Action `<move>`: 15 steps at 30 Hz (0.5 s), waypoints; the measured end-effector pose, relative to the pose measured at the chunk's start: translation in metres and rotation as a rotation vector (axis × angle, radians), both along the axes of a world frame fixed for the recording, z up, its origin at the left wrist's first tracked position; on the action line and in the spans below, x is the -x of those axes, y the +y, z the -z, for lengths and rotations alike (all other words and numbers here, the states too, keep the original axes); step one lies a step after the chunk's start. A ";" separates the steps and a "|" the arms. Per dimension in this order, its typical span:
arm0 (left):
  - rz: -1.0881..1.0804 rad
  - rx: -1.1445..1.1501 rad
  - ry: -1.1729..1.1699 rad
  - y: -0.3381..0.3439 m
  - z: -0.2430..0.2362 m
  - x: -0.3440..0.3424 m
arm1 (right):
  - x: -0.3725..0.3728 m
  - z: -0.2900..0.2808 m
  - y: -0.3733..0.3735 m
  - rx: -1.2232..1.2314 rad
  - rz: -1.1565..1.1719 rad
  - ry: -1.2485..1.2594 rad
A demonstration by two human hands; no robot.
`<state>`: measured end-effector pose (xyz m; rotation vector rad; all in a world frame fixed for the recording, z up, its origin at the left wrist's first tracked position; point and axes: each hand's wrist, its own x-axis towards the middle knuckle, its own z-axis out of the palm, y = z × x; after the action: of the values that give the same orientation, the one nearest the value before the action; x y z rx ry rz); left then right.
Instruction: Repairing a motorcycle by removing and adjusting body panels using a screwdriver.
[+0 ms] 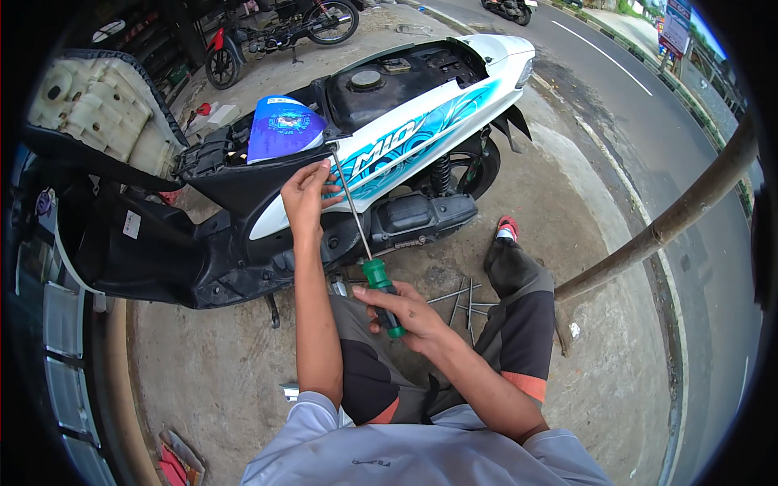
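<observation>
My right hand (397, 312) grips the green and black handle (377, 277) of a screwdriver. Its long metal shaft (356, 215) rises to the upper edge of the scooter's white side panel (429, 154), which has turquoise graphics. My left hand (312, 186) is on that panel beside the shaft's upper part, fingers apart and slightly bent. A blue and white booklet (288, 131) lies on the scooter just beyond my left hand. The scooter's seat area is uncovered, showing a black tank (381, 97) with a round cap. Whatever the screwdriver tip meets is too small to make out.
Loose metal rods (472, 308) lie on the concrete by my legs. A bamboo pole (664, 227) slants at the right beside the road. A detached seat (97, 105) is at upper left, another motorcycle (275, 40) stands behind, and red items (174, 462) lie at lower left.
</observation>
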<state>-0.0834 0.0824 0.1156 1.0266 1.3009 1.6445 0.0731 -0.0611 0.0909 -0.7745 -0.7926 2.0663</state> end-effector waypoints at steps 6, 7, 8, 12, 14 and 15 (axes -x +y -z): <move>-0.384 0.109 0.806 0.023 -0.027 -0.024 | 0.021 0.036 -0.002 -0.671 0.450 -0.835; -0.470 0.136 0.913 0.019 -0.034 -0.032 | 0.020 0.040 0.000 -0.681 0.461 -0.832; -0.471 0.122 0.911 0.019 -0.037 -0.032 | 0.020 0.047 0.001 -0.685 0.468 -0.857; -0.484 0.175 0.959 0.022 -0.035 -0.027 | 0.012 0.048 0.000 -0.694 0.458 -0.922; -0.485 0.168 0.958 0.019 -0.040 -0.036 | -0.002 0.046 0.000 -0.716 0.450 -0.950; -0.488 0.143 0.964 0.015 -0.041 -0.036 | -0.003 0.047 0.001 -0.738 0.415 -0.981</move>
<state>-0.0478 0.0976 0.1566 1.5837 2.4094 1.3537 0.0765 -0.0604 0.0438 -1.3500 -1.6123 0.8151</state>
